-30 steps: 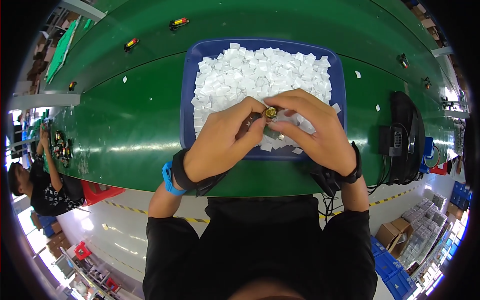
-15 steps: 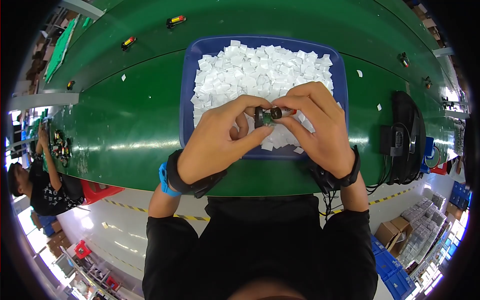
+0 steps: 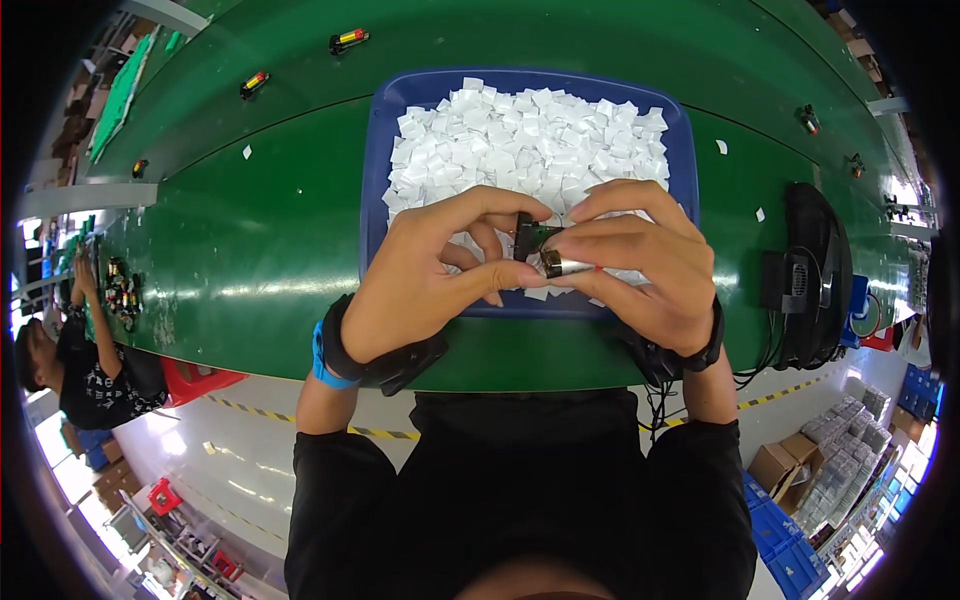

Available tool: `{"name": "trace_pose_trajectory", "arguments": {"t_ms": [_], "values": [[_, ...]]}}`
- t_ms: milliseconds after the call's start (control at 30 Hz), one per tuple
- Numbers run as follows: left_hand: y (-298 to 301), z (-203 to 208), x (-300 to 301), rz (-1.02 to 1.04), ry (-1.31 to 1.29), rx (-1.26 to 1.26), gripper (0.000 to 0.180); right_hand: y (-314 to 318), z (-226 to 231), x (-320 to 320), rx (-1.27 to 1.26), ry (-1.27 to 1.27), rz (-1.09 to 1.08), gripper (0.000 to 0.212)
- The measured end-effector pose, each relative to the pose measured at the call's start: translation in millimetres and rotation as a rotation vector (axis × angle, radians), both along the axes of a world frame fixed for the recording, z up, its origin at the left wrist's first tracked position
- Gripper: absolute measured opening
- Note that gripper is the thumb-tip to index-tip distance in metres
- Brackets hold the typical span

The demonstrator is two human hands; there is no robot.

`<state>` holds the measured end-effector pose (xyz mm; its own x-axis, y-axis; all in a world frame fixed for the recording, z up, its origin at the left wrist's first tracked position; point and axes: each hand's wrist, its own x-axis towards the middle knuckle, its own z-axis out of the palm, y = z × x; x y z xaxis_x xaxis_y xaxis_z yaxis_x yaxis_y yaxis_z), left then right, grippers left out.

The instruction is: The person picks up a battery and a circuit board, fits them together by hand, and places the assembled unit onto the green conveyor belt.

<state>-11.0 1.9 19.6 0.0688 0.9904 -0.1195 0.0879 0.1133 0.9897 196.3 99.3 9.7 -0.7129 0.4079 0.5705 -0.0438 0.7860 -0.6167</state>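
Observation:
Over the near part of a blue tray (image 3: 377, 180), both my hands work close together. My left hand (image 3: 415, 270) pinches a small black housing with a green circuit board (image 3: 525, 238) between thumb and fingers. My right hand (image 3: 655, 270) grips a short silver cylinder (image 3: 567, 265), which looks like a battery cell, its dark end toward the left thumb. Thin wire seems to run near the board, but whether it joins the cylinder is hidden by the fingers. Small white square pieces (image 3: 510, 145) fill the tray beneath.
Small battery assemblies (image 3: 348, 41) lie at the far side of the green table (image 3: 260, 240); several more are piled (image 3: 122, 295) near a co-worker (image 3: 85, 370) at left. A black bag-like object (image 3: 818, 270) and a black adapter (image 3: 782, 282) with cables sit at right.
My right hand has turned and lowered the silver cylinder below the board, tilting its dark end toward my left thumb. The black housing stays in my left fingers, now more upright.

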Motion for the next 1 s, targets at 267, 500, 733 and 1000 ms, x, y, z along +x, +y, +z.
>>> {"name": "trace_pose_trajectory", "arguments": {"t_ms": [267,500,733,1000], "values": [[1,-1,-2,-0.001,-0.010,0.015,0.038,-1,0,-2,0.015,0.036,-0.023,0.031],[-1,-5,1,0.003,-0.129,-0.024,0.034,-2,-7,-4,0.191,0.048,-0.116,0.030],[1,-9,5,0.033,-0.179,-0.026,0.029,-7,-10,-7,0.280,0.040,-0.198,0.025],[6,-11,8,0.097,-0.322,-0.138,0.027,-7,-10,-8,0.371,0.012,-0.197,0.022]]}}
